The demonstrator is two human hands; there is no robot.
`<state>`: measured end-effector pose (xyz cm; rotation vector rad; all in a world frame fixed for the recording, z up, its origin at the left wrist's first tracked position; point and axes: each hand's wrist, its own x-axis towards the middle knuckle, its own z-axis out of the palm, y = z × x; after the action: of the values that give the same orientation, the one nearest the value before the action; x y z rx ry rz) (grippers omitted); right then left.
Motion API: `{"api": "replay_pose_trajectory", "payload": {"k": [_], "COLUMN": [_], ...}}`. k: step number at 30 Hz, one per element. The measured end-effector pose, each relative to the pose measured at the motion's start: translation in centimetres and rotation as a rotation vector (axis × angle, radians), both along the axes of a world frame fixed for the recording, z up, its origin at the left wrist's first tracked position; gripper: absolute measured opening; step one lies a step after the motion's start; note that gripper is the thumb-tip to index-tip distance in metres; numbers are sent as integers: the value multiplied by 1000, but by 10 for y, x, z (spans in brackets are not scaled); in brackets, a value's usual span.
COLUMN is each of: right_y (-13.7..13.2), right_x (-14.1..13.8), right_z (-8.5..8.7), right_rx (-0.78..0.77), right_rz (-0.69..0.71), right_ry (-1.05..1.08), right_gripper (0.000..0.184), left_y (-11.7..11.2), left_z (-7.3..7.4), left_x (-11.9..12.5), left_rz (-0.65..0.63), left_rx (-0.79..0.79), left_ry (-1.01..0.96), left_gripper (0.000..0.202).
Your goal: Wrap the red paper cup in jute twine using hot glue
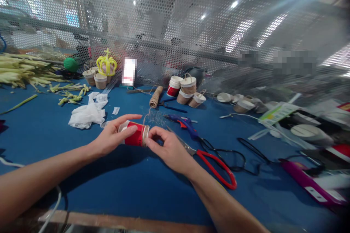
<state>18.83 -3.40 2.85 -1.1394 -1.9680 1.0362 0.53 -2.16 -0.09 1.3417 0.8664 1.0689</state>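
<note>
My left hand point(111, 137) is wrapped round a red and white paper cup point(136, 134), tilted on its side just above the table. Bands of jute twine point(146, 136) circle the cup's right end. There, the thumb and fingers of my right hand point(173, 151) are pinched against the twine. A loose strand runs from the cup up to a twine roll point(156, 97) behind it. Right of my hands lie scissors with red handles point(216, 165) and a blue glue gun point(186, 122). My left palm and the cup's far side are hidden.
Twine-wrapped cups point(188, 85) stand at the back, near pliers point(173, 106). Crumpled white plastic point(89, 114) and pale stalks point(24, 67) lie left. A magenta power strip point(308, 182) and black cord are at right. A perforated metal screen point(164, 18) closes off the back.
</note>
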Motion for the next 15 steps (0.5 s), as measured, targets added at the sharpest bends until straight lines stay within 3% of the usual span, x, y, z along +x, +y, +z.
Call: {"api": "replay_pose_trajectory", "payload": {"k": [2,4,8,12,15], "right_y": [1,6,17,16,13], "right_x": [1,5,11,9,5], "right_z": [0,-2,-9,-12,-11], "right_rx": [0,21,22,-146,-126], "right_rz": [14,-59,-208,-73,-19], "right_ry": [-77,-103,60,142,132], "right_gripper": [12,14,20,32,35], "left_y": [2,2,-1,-5,-8], "left_z": [-3,-5,-6,-5,-6], "left_x": [0,1,4,6,7], "left_rz": [6,20,-25,-98,-139], "left_rx": [-11,12,70,147,136], "left_ry": [21,60,114,152,157], "left_gripper": [40,37,31,21,21]}}
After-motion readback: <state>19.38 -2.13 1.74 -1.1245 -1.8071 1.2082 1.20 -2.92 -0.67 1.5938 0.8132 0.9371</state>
